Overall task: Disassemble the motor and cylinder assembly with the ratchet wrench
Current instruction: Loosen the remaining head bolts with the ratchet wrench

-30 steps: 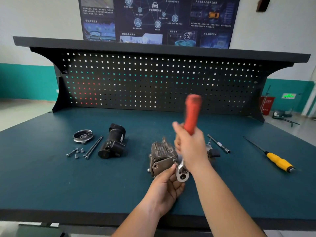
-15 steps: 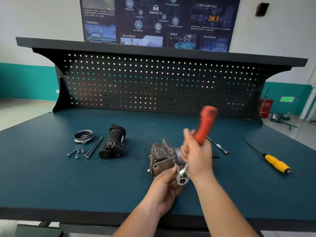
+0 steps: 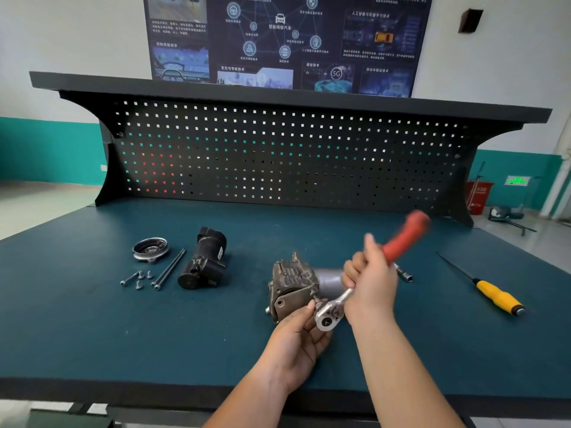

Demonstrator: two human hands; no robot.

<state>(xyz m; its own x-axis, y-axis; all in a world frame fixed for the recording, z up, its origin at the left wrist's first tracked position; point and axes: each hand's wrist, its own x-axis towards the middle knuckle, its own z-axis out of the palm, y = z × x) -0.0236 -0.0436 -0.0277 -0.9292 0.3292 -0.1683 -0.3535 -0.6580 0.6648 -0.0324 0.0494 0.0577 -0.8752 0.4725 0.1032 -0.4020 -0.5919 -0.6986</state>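
Change: wrench (image 3: pixel 401 240) handle swung from 12 to about 2 o'clock and is blurred. Its head is still on a bolt at the assembly's (image 3: pixel 292 282) 5 o'clock corner, so probably mid-loosening. Right hand (image 3: pixel 370 282) fingers wrap the handle; left hand (image 3: pixel 296 338) pinches the wrench head. Assembly sits mid-table (image 3: pixel 77 319). At 9 o'clock: one black motor (image 3: pixel 202 264), one round cap (image 3: pixel 150 249), two long bolts (image 3: pixel 170 268), four small screws (image 3: pixel 140 275). At 3 o'clock: one screwdriver (image 3: pixel 497 296), one extension bar (image 3: pixel 403 273).
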